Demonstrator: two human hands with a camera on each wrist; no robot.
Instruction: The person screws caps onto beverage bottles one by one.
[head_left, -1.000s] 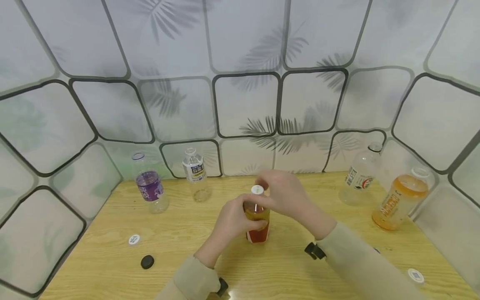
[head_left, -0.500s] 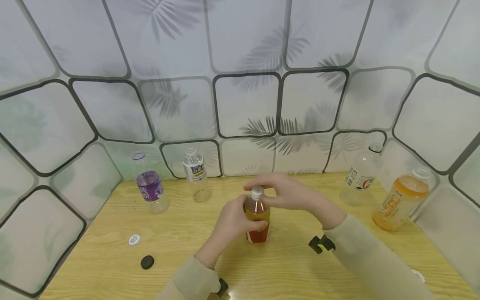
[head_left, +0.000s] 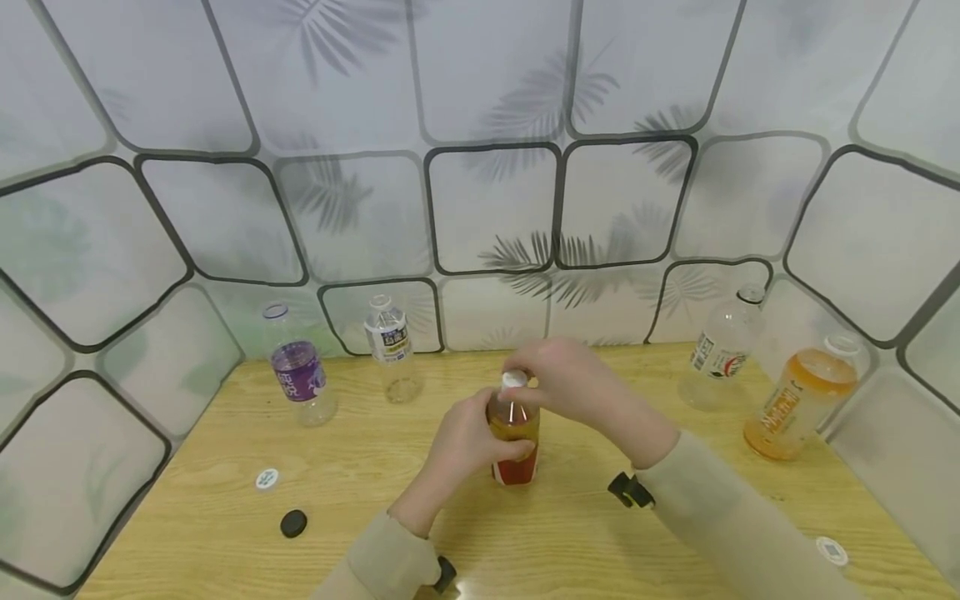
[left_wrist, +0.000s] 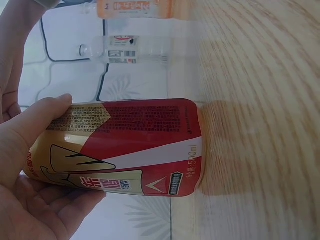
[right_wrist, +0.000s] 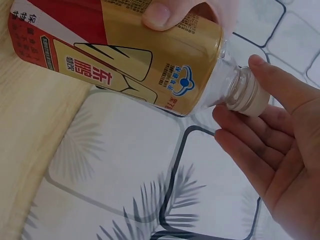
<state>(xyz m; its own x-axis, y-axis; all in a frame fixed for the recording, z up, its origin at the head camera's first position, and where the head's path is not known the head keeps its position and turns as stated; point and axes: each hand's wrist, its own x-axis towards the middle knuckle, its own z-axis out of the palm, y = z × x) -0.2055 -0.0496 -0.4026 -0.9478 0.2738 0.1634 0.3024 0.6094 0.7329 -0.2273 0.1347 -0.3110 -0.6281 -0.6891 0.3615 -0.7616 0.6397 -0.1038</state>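
Observation:
A clear plastic bottle with a red and gold label (head_left: pixel 514 472) stands upright on the wooden table in the head view. My left hand (head_left: pixel 467 437) grips it around the upper body, thumb on the near side. The left wrist view shows the same bottle (left_wrist: pixel 145 150) with its base on the tabletop. At the top, my right hand (head_left: pixel 572 385) pinches the white cap (right_wrist: pixel 254 97) between thumb and fingers. The cap sits on the bottle's neck in the right wrist view.
Behind on the left stand a purple-labelled bottle (head_left: pixel 300 372) and a clear one (head_left: pixel 393 350), both uncapped. At right are another clear bottle (head_left: pixel 720 354) and an orange-tinted one (head_left: pixel 798 404). Loose caps lie around: white (head_left: pixel 267 478), black (head_left: pixel 293 523) and white (head_left: pixel 832 551).
My right hand first swung its fingers and wrist outward to the right around the cap, then turned back inward over it. My left hand and the bottle have stayed in place.

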